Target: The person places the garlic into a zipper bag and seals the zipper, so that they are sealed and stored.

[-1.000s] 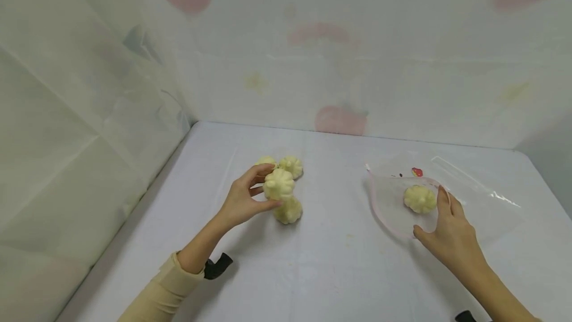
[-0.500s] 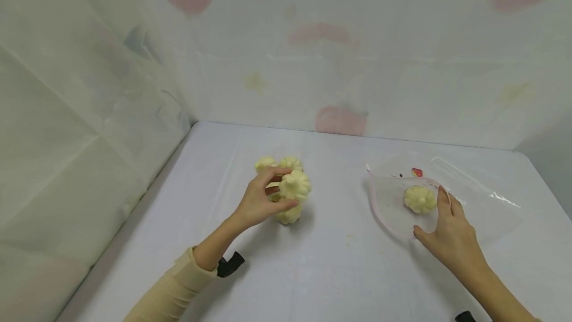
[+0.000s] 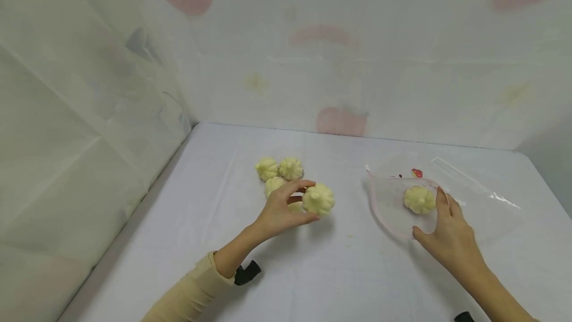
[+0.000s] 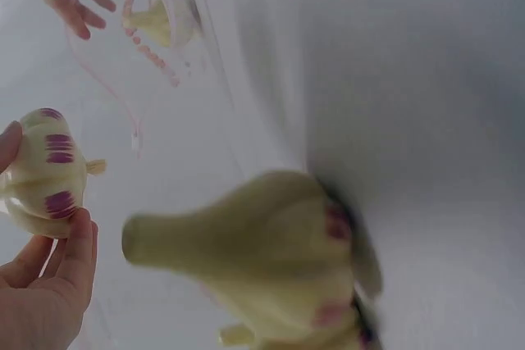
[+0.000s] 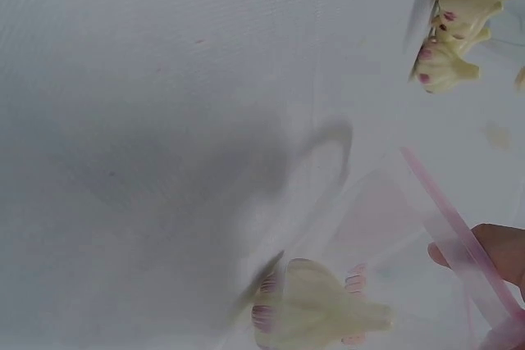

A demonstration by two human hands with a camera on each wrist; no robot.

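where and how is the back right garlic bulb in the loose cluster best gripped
Probably across the widest part of its body, coming from above and its right. The back right bulb is rounded with its stem pointing up, and the back left bulb crowds its left, while its right side looks open.

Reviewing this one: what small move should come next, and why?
I would probably ease the pale yellow, ribbed garlic bulb toward the mouth of the clear, pink-rimmed plastic bag: the left hand holds that bulb above the white table, the right hand has thumb and fingers spread at the bag's mouth, and a similar bulb lies inside.
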